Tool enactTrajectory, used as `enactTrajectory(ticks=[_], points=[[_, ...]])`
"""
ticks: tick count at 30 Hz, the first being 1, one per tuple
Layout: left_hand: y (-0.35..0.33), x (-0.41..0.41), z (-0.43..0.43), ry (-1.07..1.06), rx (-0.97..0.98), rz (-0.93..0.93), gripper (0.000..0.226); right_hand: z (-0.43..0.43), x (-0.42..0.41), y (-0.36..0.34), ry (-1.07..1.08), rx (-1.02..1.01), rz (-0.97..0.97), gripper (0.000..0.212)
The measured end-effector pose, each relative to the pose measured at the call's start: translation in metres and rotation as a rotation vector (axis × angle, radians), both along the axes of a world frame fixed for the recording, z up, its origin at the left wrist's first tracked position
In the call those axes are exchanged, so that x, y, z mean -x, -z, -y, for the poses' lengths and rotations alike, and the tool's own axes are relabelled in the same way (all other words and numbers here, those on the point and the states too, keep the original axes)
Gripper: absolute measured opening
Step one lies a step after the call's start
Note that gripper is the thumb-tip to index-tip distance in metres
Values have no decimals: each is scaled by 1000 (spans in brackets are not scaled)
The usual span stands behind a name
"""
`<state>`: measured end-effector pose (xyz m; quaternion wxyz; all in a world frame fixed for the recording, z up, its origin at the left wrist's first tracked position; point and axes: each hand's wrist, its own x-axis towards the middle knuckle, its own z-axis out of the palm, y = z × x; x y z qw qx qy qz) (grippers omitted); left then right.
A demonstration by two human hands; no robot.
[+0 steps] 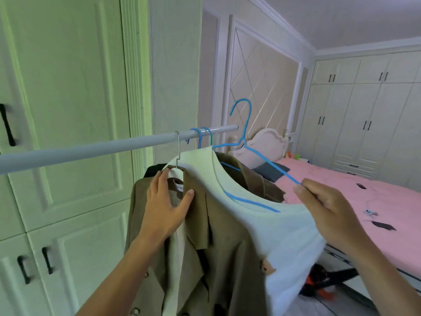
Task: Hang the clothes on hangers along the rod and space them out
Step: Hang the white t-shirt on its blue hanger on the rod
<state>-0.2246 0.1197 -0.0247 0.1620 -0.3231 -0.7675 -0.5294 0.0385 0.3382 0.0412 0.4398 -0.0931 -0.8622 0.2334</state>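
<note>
Partly done, I judge: a tan coat (pixel 227 236) and brown garment (pixel 250 176) hang near the far end of the rod (pixel 91 151). The white shirt (pixel 273 224) is on a blue hanger (pixel 245 124), hook off the rod, the right hand (pixel 330 208) grip pinched on its arm; the left hand (pixel 166 206) lies flat on the coat

The rod (pixel 91 153) in front of you looks like smooth painted metal, grey and fairly matt. The hook (pixel 178 145) hung over it is bare, shiny metal wire. The blue hanger (pixel 243 140) is thin wire with a smooth, slightly glossy blue coating. The white top (pixel 262 224) is soft, matt cloth, and the tan coat (pixel 227 247) is a matt woven cloth. The wardrobe doors (pixel 68 99) have a pale painted finish with faint wood grain. The bed cover (pixel 341 190) is matt pink cloth.
</note>
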Motion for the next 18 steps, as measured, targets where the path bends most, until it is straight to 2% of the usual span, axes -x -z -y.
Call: enactTrajectory(ticks=[3,5,9,12,18], points=[[-8,-13,0,-43,43,-60,81,-19,-42,11,-7,73,-11,55],[-17,-26,-1,-73,74,-182,75,-31,-66,16,-11,124,-38,65],[-39,-79,-28,-28,134,-444,55,-62,-120,17,-3,240,-23,43],[-53,-122,-62,78,124,-537,47,-85,-165,13,-5,301,-8,41],[-70,-193,-135,234,190,-640,53,-116,-257,1,-73,394,-80,64]])
